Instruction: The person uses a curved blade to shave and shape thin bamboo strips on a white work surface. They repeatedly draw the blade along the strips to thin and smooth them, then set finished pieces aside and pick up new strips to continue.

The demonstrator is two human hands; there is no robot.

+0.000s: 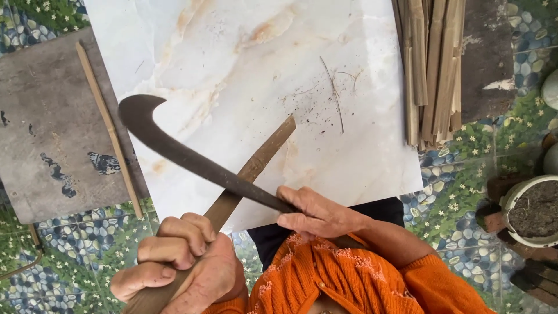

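We close our left hand (180,261) round the bamboo strip (244,177) above the marble tile (244,64); right hand (317,212) grips the hooked knife (174,148) crossing it. Best: shallow blade angle, fingers behind the edge.

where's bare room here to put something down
Free: the white marble slab above the hooked blade, left of the bamboo strip bundle; also the grey board left of its thin stick. Crowded near both hands.

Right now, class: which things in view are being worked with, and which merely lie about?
In use: left hand gripping bamboo strip; right hand holding hooked knife across it; marble slab beneath.
Lying about: bamboo bundle, thin stick, grey board, pot.
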